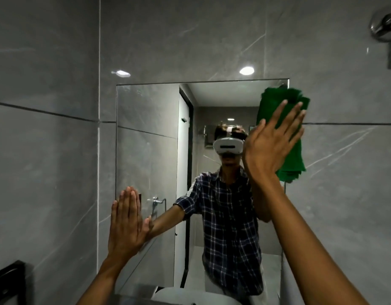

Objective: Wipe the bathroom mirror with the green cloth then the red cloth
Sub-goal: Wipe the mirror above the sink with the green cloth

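A frameless rectangular mirror [146, 133] is fixed flat against a wall of large grey, marble-veined tiles [47, 161], and dark grout lines cross the wall to either side of the mirror about a third of the way down its height. The right hand [271, 146] lies spread flat, fingers extended, pressing the green cloth [278, 100] against the mirror's upper right corner; the cloth is bunched and folded, covers that corner and hangs down along the mirror's right edge, spilling a little onto the tile beside it. The left hand [126, 221] is released and holds nothing: its palm is laid flat on the mirror's left edge, low down, fingers together and pointing up, half on the glass and half on the tile.

In the mirror a person in a dark checked shirt and a white headset is reflected, with a white door, a chrome towel holder and a ceiling light behind (all of it reflection only). Above the mirror the glossy tiles carry two bright glints of light [246, 70]. Up and to the right of the mirror a chrome fitting [383, 27] sits on the wall. Below the mirror the rim of a white basin [190, 298] shows, and far to the mirror's lower left a dark object [7, 280] sits at the frame edge
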The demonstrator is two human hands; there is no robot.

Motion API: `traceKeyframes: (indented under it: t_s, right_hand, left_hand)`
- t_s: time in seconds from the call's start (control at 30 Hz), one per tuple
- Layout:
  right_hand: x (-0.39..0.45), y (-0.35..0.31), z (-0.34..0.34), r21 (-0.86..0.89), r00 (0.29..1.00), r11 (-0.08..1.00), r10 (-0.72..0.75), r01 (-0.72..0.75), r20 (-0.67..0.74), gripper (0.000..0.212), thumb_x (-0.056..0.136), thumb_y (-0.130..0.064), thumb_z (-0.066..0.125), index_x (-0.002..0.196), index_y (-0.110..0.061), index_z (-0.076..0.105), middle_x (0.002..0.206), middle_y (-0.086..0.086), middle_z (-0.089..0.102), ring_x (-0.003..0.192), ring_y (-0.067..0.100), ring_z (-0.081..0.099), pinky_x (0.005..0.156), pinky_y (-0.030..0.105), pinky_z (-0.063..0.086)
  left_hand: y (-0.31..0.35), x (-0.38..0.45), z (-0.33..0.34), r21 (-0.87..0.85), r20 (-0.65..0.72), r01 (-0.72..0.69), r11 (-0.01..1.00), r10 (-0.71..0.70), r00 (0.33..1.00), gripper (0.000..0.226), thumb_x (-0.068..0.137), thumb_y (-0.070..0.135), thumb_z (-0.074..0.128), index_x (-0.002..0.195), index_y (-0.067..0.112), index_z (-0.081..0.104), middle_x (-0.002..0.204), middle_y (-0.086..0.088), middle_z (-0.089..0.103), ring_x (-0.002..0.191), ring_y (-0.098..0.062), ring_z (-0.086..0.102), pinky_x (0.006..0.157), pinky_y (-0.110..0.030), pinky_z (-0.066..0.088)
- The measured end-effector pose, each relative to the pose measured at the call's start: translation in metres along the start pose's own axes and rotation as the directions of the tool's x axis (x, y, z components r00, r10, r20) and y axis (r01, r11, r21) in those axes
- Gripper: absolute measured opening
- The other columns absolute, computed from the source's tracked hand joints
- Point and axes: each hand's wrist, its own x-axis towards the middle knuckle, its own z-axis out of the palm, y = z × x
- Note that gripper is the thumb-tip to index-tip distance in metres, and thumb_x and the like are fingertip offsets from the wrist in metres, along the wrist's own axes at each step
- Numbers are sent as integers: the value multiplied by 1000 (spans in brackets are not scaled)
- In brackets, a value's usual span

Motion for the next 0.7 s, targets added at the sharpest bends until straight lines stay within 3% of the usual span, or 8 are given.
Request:
traceKeyframes:
  t_s: [0.07,0.17,0.33,0.5,0.57,0.7]
  right_hand:
    - [17,-35,4,32,992,992,123,-122,-22,65,109,-41,26,165,-12,12,172,23,13,160,41,13,129,61,17]
    - [13,-82,16,40,987,988,150,-148,-60,64,109,-38,31,164,-7,20,169,27,21,158,44,20,128,62,18]
    - [-47,-173,41,148,999,989,30,-28,-12,66,108,-36,31,164,-4,17,170,28,17,159,45,16,127,64,18]
    - [-109,-249,63,303,975,937,-208,175,80,70,107,-36,35,165,-3,13,172,27,9,160,43,8,129,63,8]
    - [-131,-263,72,326,912,883,-393,338,119,72,106,-35,36,165,-3,10,172,26,4,161,42,4,130,60,3]
    - [-154,-235,76,342,644,668,-739,661,197,73,108,-35,39,166,-8,5,174,20,-5,162,34,-5,129,54,-9]
  left_hand:
    - [0,1,1,-11,-4,-1,1000,1,1000,83,101,56,20,165,4,5,176,-16,2,164,-32,5,131,-55,11]
    - [5,1,0,-19,-7,-6,1000,5,1000,82,102,54,20,166,5,4,176,-16,2,164,-31,5,132,-53,9]
    - [7,1,-3,5,-16,-9,1000,9,1000,80,102,53,20,166,7,2,176,-15,4,163,-33,10,132,-51,11]
    - [4,1,-5,-3,-57,-42,999,42,997,76,105,53,13,166,8,5,176,-12,0,163,-27,9,133,-46,7]
    - [2,3,-6,-18,-98,-58,998,56,994,74,107,54,13,166,12,0,177,-8,-2,164,-23,5,134,-41,2]
    - [-4,1,2,26,-46,-15,1000,16,999,78,103,52,23,166,11,2,177,-9,-1,164,-27,8,133,-45,5]
